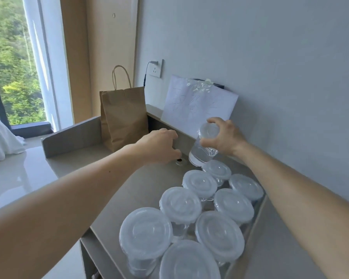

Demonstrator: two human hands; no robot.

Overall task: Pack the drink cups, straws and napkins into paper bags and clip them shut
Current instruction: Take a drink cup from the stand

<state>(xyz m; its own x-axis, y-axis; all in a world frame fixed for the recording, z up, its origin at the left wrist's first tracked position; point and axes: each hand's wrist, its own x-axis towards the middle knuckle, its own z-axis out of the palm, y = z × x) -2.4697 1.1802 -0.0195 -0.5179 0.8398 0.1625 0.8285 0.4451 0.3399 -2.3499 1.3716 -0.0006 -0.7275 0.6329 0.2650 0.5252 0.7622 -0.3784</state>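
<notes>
Cup (205,146) gripped by the right hand (224,137), to the right of the paper bag (123,119) and slightly nearer me, fingers and thumb wrapped round its lidded top. I read its long axis as close to upright, lid end leaning away from the bag, base down toward the surface (73,172). Left hand (159,146) sits between bag and cup, knuckles up, fingers curled; I cannot tell whether it holds anything. Bag stands upright, handles up. More lidded cups (180,204) stand clustered right of the bag, nearer me.
</notes>
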